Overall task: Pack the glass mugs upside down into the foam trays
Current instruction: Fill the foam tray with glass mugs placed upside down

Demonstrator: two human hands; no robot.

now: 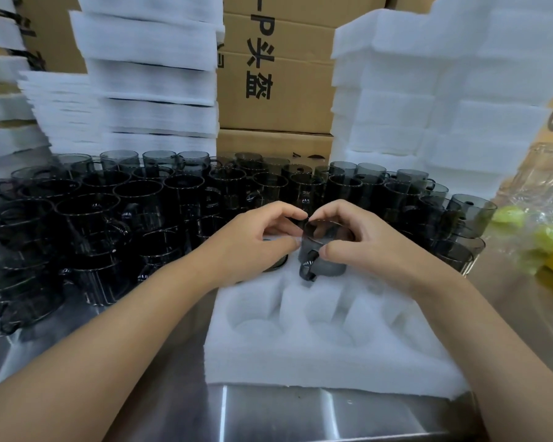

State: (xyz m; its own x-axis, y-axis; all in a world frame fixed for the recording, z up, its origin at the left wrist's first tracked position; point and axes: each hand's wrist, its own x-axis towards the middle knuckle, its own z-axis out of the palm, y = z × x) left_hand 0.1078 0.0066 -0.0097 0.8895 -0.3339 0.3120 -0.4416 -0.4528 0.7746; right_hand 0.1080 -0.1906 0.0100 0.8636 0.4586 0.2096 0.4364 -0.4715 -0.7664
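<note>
With the right hand (364,247) pinching an upturned glass mug (328,266) half-sunk in a far pocket of the foam tray (300,362) on the worktop (268,416), and the left hand (253,247) curled on a neighbouring mug (276,264), each needed pressing straight down, handle aligned with its slot.

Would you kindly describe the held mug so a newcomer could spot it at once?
Find the white foam tray on the steel table. In its far row, the left hand and right hand pinch a smoky glass mug. Unlike the stacked mugs behind, it stands in foam, handle toward the camera.
</note>
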